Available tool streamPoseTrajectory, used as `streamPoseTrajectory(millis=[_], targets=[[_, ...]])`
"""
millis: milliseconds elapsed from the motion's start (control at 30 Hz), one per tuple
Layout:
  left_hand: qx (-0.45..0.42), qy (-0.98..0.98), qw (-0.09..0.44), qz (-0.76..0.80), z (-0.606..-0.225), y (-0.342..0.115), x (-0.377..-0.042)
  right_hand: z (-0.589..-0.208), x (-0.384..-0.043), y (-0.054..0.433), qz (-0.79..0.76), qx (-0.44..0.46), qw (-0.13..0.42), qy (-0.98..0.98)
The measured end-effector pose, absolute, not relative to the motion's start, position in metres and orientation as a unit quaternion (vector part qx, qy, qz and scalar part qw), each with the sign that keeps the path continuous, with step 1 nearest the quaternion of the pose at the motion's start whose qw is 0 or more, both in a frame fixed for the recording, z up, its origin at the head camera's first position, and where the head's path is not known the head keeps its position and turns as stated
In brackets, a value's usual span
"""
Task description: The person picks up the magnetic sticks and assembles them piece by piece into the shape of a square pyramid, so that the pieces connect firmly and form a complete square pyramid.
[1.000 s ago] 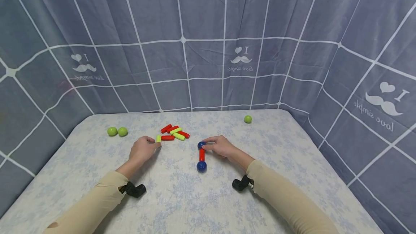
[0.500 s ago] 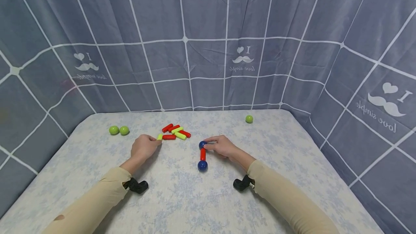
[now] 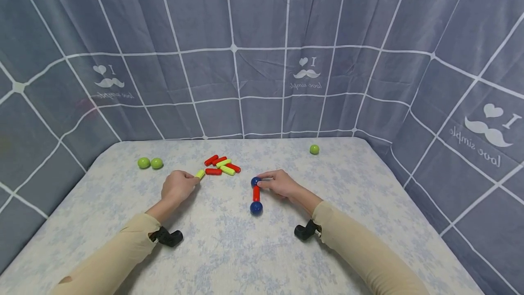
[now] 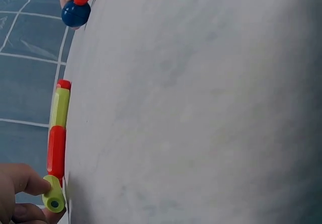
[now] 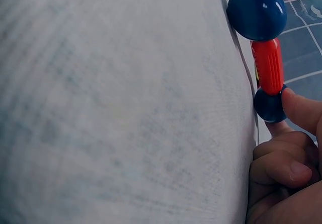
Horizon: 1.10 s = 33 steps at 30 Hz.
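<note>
My left hand (image 3: 178, 185) pinches a yellow-green magnetic rod (image 3: 199, 174) between thumb and finger, just left of a loose red rod (image 3: 213, 172). In the left wrist view, that pinched rod (image 4: 53, 199) points its round end, with a dark centre, towards the camera. My right hand (image 3: 281, 183) holds the far blue ball (image 3: 255, 181) with thumb and finger. A red rod (image 3: 256, 194) joins that ball to a nearer blue ball (image 3: 256, 208). In the right wrist view, the joined red rod (image 5: 269, 66) meets both balls, and my other right fingers are curled.
Several red and yellow-green rods (image 3: 224, 164) lie heaped between the hands towards the back. Two green balls (image 3: 150, 163) rest at the back left, one green ball (image 3: 314, 149) at the back right. A grid-patterned curtain (image 3: 262, 81) stands behind the patterned tabletop (image 3: 245, 258).
My left hand has drawn slightly left, and its yellow-green rod has turned to a slant, now apart from the red rod. The right hand still holds the blue ball.
</note>
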State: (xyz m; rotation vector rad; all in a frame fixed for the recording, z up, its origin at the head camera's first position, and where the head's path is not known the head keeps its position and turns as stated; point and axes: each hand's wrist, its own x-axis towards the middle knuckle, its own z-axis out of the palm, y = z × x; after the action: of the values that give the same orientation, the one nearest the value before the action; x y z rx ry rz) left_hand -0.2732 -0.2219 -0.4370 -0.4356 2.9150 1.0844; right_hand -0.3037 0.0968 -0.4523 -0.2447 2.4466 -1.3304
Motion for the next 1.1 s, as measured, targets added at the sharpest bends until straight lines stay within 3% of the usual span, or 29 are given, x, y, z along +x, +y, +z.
streamPoseTrajectory(millis=[367, 633, 1100], targets=[[-0.106, 0.926, -0.011, 0.362, -0.432, -0.213, -0.26, -0.451, -0.304, 0.097, -0.468, -0.094, 0.177, 0.86], [-0.032, 0.937, -0.037, 0.346, -0.432, -0.198, -0.254, -0.449, -0.304, 0.098, -0.468, -0.095, 0.176, 0.861], [0.034, 0.958, -0.019, 0.284, -0.424, -0.171, -0.257, -0.448, -0.302, 0.098, -0.471, -0.094, 0.183, 0.858]])
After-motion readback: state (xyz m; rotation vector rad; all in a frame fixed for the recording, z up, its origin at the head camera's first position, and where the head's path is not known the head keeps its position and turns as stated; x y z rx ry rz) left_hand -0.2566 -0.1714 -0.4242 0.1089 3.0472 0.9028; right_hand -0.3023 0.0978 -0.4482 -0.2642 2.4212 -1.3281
